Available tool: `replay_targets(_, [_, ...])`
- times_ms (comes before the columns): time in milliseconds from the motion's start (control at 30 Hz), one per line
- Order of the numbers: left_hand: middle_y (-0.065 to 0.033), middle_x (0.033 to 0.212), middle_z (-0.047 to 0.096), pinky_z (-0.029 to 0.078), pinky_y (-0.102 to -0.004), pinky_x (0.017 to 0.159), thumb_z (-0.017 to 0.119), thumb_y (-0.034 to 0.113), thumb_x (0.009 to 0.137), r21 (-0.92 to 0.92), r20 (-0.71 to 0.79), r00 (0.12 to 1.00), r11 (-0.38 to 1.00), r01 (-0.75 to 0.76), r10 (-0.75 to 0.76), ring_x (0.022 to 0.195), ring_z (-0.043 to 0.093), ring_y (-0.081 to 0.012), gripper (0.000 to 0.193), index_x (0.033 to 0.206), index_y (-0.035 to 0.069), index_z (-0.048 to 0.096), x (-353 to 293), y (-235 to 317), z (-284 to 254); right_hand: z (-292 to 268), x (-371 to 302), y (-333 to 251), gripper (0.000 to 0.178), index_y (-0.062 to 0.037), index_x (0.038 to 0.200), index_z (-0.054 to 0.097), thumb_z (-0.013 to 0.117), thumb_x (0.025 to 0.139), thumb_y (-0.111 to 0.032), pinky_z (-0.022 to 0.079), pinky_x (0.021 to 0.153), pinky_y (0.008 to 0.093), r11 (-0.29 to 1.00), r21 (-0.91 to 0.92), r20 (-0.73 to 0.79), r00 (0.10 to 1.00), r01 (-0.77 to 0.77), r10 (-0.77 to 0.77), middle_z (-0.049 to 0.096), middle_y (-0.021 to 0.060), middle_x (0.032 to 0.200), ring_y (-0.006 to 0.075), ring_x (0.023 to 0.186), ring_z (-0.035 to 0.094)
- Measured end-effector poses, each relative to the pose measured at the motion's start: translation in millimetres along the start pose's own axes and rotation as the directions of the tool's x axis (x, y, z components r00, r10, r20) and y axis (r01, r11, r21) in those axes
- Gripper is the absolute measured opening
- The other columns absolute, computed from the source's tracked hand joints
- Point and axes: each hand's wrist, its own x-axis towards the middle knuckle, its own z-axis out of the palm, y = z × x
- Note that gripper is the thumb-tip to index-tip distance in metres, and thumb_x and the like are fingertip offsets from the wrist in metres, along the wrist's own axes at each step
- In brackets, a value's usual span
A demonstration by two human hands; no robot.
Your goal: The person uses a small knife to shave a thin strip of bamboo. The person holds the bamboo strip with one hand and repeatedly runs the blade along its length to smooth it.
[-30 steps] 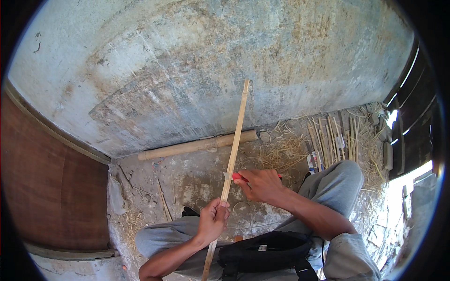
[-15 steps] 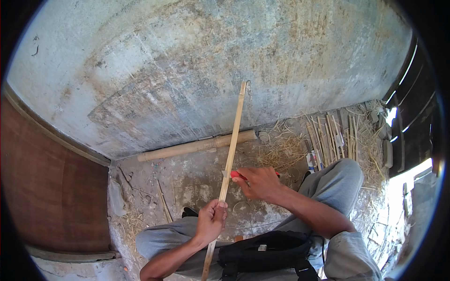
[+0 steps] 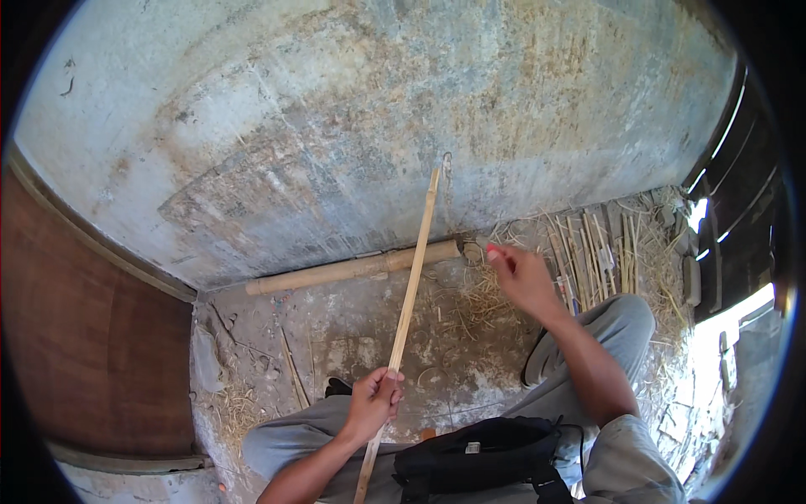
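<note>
My left hand [image 3: 375, 403] is wrapped round a long, pale bamboo strip [image 3: 414, 290] near its lower part. The strip slants up and away from my lap toward the wall, its far end in the air before the stained surface. Off to the right of the strip, my right hand [image 3: 525, 281] is closed on a red-handled knife [image 3: 493, 250]. Only a bit of red shows at the thumb; the hand hides the rest, and I cannot make out the blade. The right hand is apart from the strip.
A thick bamboo pole [image 3: 353, 269] lies along the foot of the wall [image 3: 336, 126]. Several cut strips [image 3: 596, 252] lean at the right among shavings [image 3: 474, 307]. A brown panel [image 3: 101, 328] stands at left. A black bag [image 3: 478, 458] rests on my lap.
My right hand has moved away from the strip, up and to the right, with the knife. The strip's far end has dropped slightly; my left hand keeps its hold.
</note>
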Motion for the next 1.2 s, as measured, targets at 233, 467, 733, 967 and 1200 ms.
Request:
replay_targets(233, [0.0015, 0.067, 0.045, 0.03, -0.0221, 0.042, 0.047, 0.023, 0.103, 0.109, -0.016, 0.997, 0.991, -0.074, 0.077, 0.047, 0.035, -0.0045, 0.02, 0.103, 0.005, 0.056, 19, 4, 12, 44, -64, -35, 0.032, -0.0057, 0.108, 0.067, 0.055, 0.096, -0.032, 0.048, 0.057, 0.0425, 0.968, 0.163, 0.299, 0.925, 0.193, -0.235, 0.064, 0.0176, 0.07, 0.0327, 0.062, 0.063])
replay_targets(467, [0.003, 0.064, 0.049, 0.031, -0.0216, 0.042, 0.048, 0.019, 0.103, 0.272, 0.06, 0.969, 0.93, -0.245, 0.238, 0.048, 0.04, -0.0038, 0.019, 0.103, 0.004, 0.059, 31, -5, 19, 57, -82, -33, 0.031, -0.0035, 0.102, 0.064, 0.053, 0.097, -0.031, 0.05, 0.055, 0.0485, 0.929, 0.125, 0.378, 0.849, 0.348, -0.369, 0.065, 0.0195, 0.07, 0.0395, 0.061, 0.064])
replay_targets(733, [0.0042, 0.064, 0.047, 0.032, -0.0215, 0.044, 0.047, 0.02, 0.103, 0.382, 0.069, 0.929, 0.851, -0.361, 0.364, 0.05, 0.04, -0.0026, 0.019, 0.102, 0.004, 0.057, 27, -12, 20, 61, -84, -30, 0.026, -0.0054, 0.097, 0.064, 0.06, 0.093, -0.03, 0.047, 0.043, 0.0431, 0.866, 0.033, 0.197, 0.846, 0.499, -0.495, 0.065, 0.0133, 0.066, 0.0322, 0.052, 0.064])
replay_targets(967, [0.0048, 0.064, 0.045, 0.032, -0.0216, 0.042, 0.047, 0.021, 0.103, 0.365, 0.055, 0.923, 0.853, -0.374, 0.381, 0.049, 0.038, -0.0022, 0.02, 0.099, 0.003, 0.056, 25, -10, 19, 60, -80, -35, 0.025, -0.0064, 0.093, 0.063, 0.062, 0.091, -0.031, 0.046, 0.039, 0.0407, 0.852, -0.022, 0.177, 0.841, 0.523, -0.512, 0.065, 0.0115, 0.064, 0.0293, 0.049, 0.063])
replay_targets(1200, [0.0051, 0.063, 0.043, 0.03, -0.0218, 0.042, 0.047, 0.021, 0.103, 0.459, 0.053, 0.898, 0.788, -0.41, 0.436, 0.049, 0.037, -0.0021, 0.02, 0.099, 0.003, 0.056, 26, -9, 20, 60, -76, -35, 0.025, -0.0071, 0.092, 0.063, 0.062, 0.091, -0.032, 0.046, 0.039, 0.0409, 0.857, -0.042, 0.153, 0.851, 0.514, -0.503, 0.064, 0.0116, 0.064, 0.0292, 0.05, 0.063])
